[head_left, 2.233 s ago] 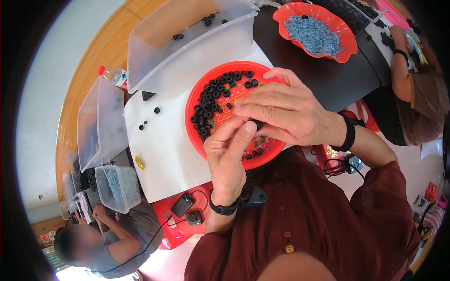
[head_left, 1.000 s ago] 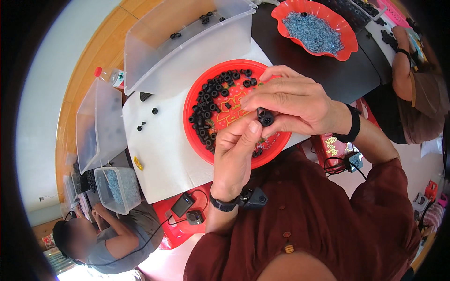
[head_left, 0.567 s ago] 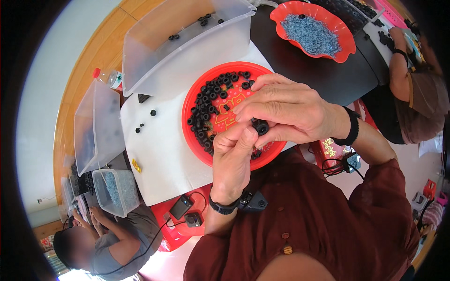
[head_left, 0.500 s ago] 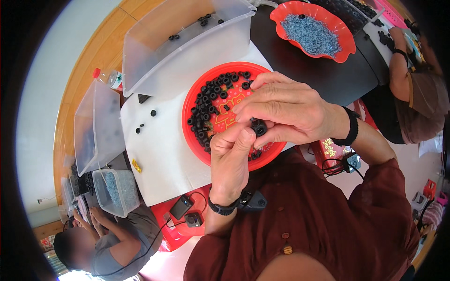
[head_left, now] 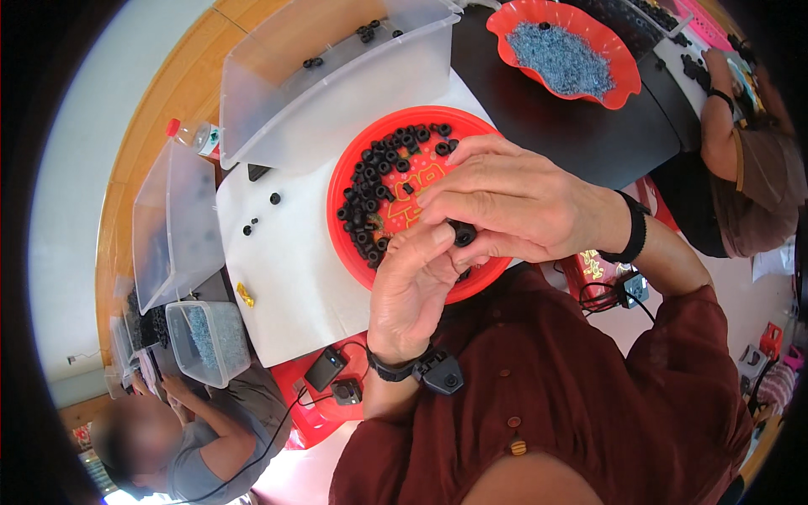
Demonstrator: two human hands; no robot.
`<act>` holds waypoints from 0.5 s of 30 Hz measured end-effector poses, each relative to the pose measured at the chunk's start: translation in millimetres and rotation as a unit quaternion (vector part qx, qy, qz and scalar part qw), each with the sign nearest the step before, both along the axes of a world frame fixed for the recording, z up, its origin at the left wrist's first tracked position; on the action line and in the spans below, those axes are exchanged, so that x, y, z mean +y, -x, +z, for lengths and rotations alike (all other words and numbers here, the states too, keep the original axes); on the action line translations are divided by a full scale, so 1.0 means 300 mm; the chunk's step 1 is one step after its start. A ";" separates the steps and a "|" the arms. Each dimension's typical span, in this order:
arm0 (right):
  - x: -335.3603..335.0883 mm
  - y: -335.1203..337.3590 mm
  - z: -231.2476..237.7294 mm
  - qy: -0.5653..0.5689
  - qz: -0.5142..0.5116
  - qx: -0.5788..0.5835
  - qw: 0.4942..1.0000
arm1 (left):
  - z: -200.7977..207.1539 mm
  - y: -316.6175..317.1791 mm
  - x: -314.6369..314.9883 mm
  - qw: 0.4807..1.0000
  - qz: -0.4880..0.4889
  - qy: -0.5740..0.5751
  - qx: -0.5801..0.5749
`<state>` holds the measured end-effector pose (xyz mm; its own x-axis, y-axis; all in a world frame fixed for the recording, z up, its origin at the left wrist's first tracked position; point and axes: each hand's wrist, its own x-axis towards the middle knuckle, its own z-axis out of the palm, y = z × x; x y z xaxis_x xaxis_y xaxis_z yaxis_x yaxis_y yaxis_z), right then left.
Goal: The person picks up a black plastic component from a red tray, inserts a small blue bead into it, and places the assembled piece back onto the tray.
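Note:
Over the near right part of a round red tray (head_left: 336,195), my two hands meet around a small black ring-shaped part (head_left: 462,234). My left hand (head_left: 414,278) presses against it with the thumb, palm partly turned up. From the right, my right hand (head_left: 526,202) curls its fingers over the part and covers much of it. Many similar black ring-shaped parts (head_left: 370,181) lie along the tray's left and far side, some with a round hole showing. A smaller black piece (head_left: 408,188) lies on the tray's patterned middle.
A large clear plastic bin (head_left: 337,93) stands at the far left, with a few black parts inside. Far right is a red wavy-edged bowl (head_left: 624,84) of small blue-grey pieces. A clear tub (head_left: 240,341) and a red-capped bottle (head_left: 195,135) are left. Two other people sit nearby.
My left wrist has turned and dropped slightly, and its thumb now lies flatter against the black part. My right fingers have closed further over it.

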<state>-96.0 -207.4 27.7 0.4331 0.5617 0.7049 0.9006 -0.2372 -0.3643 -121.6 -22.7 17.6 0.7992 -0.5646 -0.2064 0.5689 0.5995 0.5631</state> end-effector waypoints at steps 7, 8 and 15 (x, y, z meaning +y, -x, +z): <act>0.007 -0.001 -0.016 -0.013 0.000 -0.010 1.000 | 0.011 0.016 0.014 0.990 0.025 -0.099 -0.100; 0.007 -0.002 -0.016 -0.015 0.002 -0.009 1.000 | -0.006 0.029 0.028 0.977 0.046 -0.140 -0.153; 0.004 -0.009 -0.015 -0.008 0.004 -0.029 1.000 | 0.001 0.030 0.029 0.943 0.067 -0.209 -0.250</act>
